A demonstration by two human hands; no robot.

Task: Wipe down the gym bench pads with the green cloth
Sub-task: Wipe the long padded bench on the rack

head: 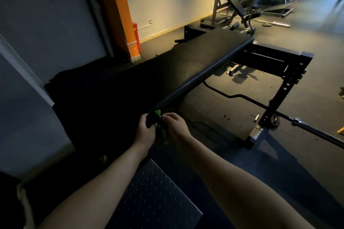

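Apparently the wiping is only beginning: the left hand (146, 132) curls round the near corner of the bench pad (195, 65), and the right hand (176, 125) pinches the green cloth (161, 132) bunched between them. Next, I judge, the cloth needs spreading flat and sweeping along the long dark pad. Beyond lie a grey floor (297, 33) and a barbell (316, 132).

Both bare forearms reach forward and converge, so the hands sit just beside each other. The left hand (146, 132) curls its fingers round the end of the bench pad (195, 61). The right hand (176, 124), knuckles up, pinches the green cloth (164, 136).
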